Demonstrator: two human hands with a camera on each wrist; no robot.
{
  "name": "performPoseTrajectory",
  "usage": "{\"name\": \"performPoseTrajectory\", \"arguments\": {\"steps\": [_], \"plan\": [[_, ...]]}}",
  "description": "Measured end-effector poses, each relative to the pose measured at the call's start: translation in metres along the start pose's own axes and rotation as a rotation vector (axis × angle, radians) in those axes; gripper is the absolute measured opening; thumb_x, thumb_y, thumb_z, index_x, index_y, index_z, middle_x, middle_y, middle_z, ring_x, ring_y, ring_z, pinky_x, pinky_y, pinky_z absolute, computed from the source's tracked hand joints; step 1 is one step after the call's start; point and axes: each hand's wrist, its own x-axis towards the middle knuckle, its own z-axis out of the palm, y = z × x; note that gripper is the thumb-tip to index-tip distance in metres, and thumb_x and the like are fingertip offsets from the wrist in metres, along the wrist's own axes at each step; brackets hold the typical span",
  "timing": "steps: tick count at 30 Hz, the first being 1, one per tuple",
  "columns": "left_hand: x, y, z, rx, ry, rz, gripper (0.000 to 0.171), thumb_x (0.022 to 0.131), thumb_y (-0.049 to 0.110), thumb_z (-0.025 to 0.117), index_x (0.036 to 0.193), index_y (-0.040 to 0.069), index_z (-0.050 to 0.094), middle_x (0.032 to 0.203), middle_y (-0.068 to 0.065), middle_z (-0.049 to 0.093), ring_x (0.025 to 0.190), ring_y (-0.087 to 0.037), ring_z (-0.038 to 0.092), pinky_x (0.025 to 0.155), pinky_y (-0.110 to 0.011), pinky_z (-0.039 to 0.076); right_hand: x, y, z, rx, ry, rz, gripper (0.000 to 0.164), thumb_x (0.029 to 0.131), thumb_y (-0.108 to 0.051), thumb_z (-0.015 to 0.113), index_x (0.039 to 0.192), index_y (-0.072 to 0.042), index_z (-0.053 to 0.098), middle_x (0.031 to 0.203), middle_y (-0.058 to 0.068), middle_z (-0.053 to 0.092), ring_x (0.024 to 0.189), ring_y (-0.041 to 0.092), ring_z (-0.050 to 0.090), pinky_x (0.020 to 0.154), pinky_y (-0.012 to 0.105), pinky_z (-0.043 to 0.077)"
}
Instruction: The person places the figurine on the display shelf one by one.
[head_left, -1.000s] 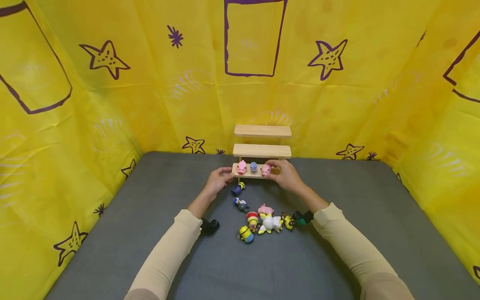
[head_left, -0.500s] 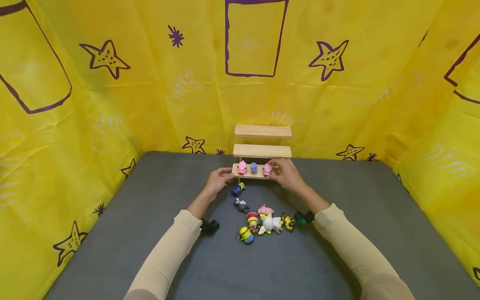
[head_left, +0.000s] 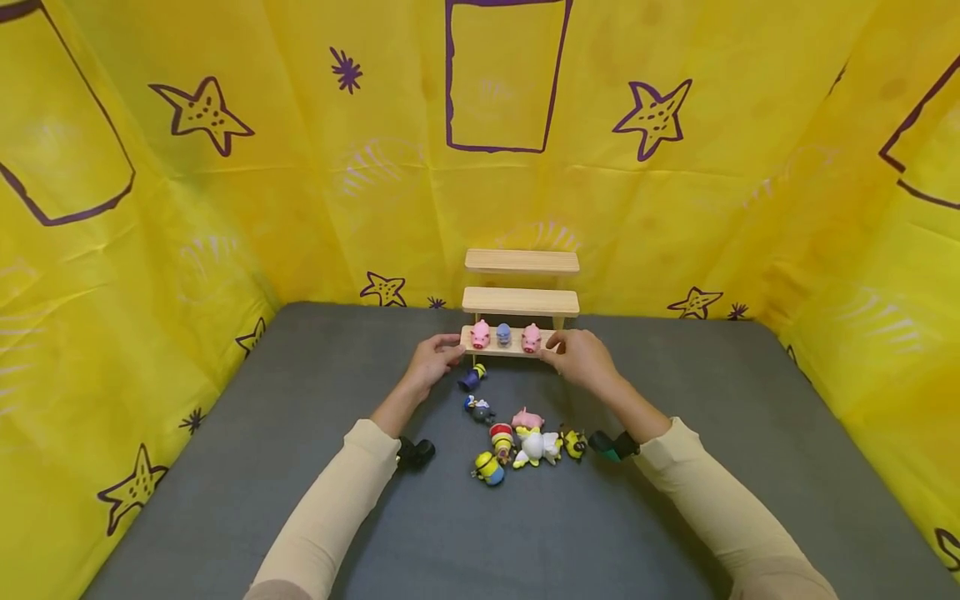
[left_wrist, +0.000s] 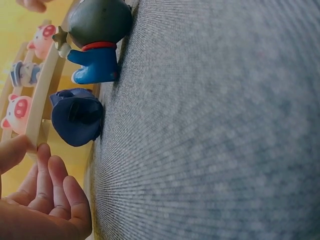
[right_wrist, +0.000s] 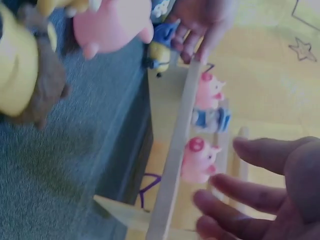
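Observation:
A three-tier wooden display shelf (head_left: 520, 301) stands at the back of the grey table. My left hand (head_left: 432, 362) holds the left end of its lowest step, pinching the board between thumb and fingers (left_wrist: 44, 172) in the left wrist view. On that step sit a pink pig figure (head_left: 480, 335) at left, a small blue-and-white figure (head_left: 503, 336) in the middle and another pink pig figure (head_left: 531, 338) at right. My right hand (head_left: 587, 360) is at the step's right end; its fingers are spread, with fingertips beside the right pig (right_wrist: 198, 160) and nothing gripped.
In front of the shelf lie a purple-and-yellow figure (head_left: 472, 378), a grey-and-blue figure (head_left: 478, 408), a pink pig (head_left: 528, 419), a white figure (head_left: 538, 447), a yellow-and-blue minion (head_left: 489, 469) and other toys. Yellow cloth walls (head_left: 375, 208) surround the table.
The right hand has let go of the right pig and drawn slightly right, its fingers now apart from it. That pig shifted a little right on the step. The left hand keeps its hold.

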Motion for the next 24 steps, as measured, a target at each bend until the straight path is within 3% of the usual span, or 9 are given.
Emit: {"name": "performPoseTrajectory", "arguments": {"steps": [9, 20, 24], "plan": [[0.0, -0.001, 0.001, -0.004, 0.004, -0.003, 0.037, 0.096, 0.022, 0.062, 0.129, 0.008, 0.06, 0.108, -0.015, 0.069, 0.093, -0.021, 0.062, 0.076, -0.028, 0.047, -0.012, -0.005, 0.008, -0.004, -0.224, 0.032, 0.033, 0.09, -0.04, 0.067, 0.095, -0.008, 0.073, 0.087, 0.005, 0.07, 0.075, 0.018, 0.057, 0.066, 0.032, 0.044], [-0.001, 0.0, 0.001, 0.005, 0.01, -0.003, 0.038, 0.096, 0.022, 0.062, 0.13, 0.007, 0.059, 0.111, -0.017, 0.069, 0.095, -0.022, 0.063, 0.076, -0.028, 0.047, -0.024, -0.014, 0.019, -0.051, -0.33, 0.039, 0.04, 0.09, -0.045, 0.066, 0.1, -0.007, 0.074, 0.084, 0.003, 0.071, 0.068, 0.015, 0.057, 0.059, 0.029, 0.043], [-0.001, 0.0, 0.001, 0.003, 0.007, -0.01, 0.037, 0.096, 0.023, 0.063, 0.13, 0.008, 0.059, 0.111, -0.016, 0.068, 0.092, -0.02, 0.062, 0.075, -0.027, 0.047, -0.026, -0.016, 0.025, -0.074, -0.375, 0.051, 0.037, 0.09, -0.046, 0.065, 0.09, -0.01, 0.074, 0.073, -0.001, 0.066, 0.063, 0.014, 0.053, 0.055, 0.028, 0.04]]}}
